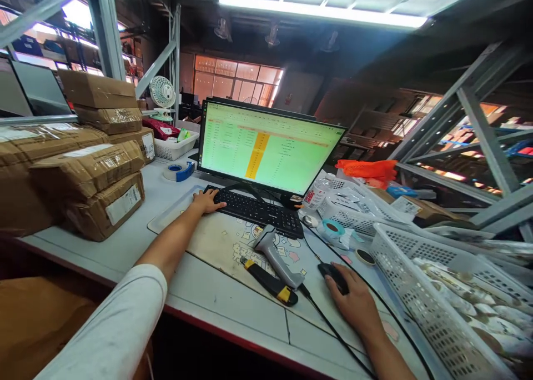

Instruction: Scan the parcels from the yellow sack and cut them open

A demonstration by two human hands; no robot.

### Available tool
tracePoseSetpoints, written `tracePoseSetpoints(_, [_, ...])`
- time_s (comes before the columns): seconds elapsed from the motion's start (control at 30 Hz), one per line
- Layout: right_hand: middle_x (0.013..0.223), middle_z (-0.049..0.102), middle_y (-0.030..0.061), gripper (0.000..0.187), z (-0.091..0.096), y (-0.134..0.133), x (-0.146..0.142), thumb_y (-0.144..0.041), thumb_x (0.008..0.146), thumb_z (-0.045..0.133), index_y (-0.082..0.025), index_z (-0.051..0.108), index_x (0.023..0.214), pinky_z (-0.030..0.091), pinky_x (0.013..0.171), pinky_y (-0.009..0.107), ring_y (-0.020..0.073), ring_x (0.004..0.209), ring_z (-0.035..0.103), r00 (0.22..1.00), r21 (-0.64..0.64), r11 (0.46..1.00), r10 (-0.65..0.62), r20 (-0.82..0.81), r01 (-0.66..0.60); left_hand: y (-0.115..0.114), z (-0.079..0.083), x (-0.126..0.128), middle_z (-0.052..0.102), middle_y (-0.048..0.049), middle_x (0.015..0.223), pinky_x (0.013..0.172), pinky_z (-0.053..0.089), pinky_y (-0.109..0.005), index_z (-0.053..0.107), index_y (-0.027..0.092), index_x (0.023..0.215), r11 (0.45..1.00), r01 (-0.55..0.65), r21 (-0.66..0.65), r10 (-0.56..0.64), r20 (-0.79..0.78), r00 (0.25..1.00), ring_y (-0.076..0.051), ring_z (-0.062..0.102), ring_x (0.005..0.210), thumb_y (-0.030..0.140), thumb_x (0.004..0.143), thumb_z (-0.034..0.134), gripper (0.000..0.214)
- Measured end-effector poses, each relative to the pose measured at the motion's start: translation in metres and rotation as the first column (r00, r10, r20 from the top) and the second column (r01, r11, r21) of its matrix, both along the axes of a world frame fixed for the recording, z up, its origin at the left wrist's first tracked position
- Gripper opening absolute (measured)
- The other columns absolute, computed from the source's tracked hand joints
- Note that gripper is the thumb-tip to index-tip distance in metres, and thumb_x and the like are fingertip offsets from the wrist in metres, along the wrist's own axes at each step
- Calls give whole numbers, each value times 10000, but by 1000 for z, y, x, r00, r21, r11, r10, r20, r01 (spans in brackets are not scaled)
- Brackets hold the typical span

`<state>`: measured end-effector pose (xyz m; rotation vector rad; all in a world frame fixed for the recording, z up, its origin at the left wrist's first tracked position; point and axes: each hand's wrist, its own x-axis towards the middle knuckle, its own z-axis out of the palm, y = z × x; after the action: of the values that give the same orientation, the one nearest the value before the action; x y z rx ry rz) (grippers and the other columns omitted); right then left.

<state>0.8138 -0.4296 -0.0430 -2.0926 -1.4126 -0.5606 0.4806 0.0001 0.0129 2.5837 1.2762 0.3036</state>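
Observation:
My left hand [207, 201] lies on the left end of a black keyboard [254, 210], its fingers spread over the keys. On the right, my right hand [352, 296] is wrapped over a black computer mouse [333, 278] on the patterned desk mat [216, 238]. Between the hands rest a grey barcode scanner [280, 258] with a cable and a black and yellow utility knife [270, 283]. Behind the keyboard stands a monitor [266, 146] showing a spreadsheet with a yellow column.
Taped cardboard boxes [94, 174] are stacked at the left. A blue tape dispenser [184, 172] sits left of the monitor, near a white basket [177, 145] and a small fan [162, 92]. At the right, a white plastic basket [416, 291] holds wrapped items; tape rolls [333, 230] lie beside it.

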Motion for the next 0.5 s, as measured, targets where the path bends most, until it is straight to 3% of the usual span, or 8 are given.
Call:
tracePoseSetpoints(0.1, [1341,660,150,536,-4,-1,1,-557,960,470,-209,647,1328,548,1042,543,358,1224,649,1000,-44,999,-7,26,8,-2,2,-2,353,-153,1677,1117,391,-647,312,310,1640,1000,-5,8,5,24,1000,-470,451,1422,833,899,387,911])
tracePoseSetpoints(0.2, [1387,638,136,541,-6,-1,2,-526,960,454,-217,650,1359,577,1002,514,349,1223,657,999,-95,994,-42,20,44,-10,-8,-11,307,-130,1704,1123,421,-582,283,291,1653,999,1,50,-4,58,998,-443,456,1424,770,944,397,862])
tracePoseSetpoints(0.37, [1370,650,119,531,-6,-1,5,-524,949,445,-232,695,1314,580,1007,490,329,1177,684,999,-120,992,-48,26,51,-24,-30,-29,303,-95,1714,1214,354,-525,373,219,1620,992,20,122,-30,78,997,-414,326,1526,657,984,473,779])
tracePoseSetpoints(0.5, [1336,674,110,532,-6,-1,7,-539,939,439,-245,722,1280,593,990,468,327,1164,697,997,-119,991,-54,57,60,-27,-37,-33,290,-94,1719,1241,330,-510,377,182,1620,988,19,150,-34,99,995,-402,307,1544,615,1014,451,748])
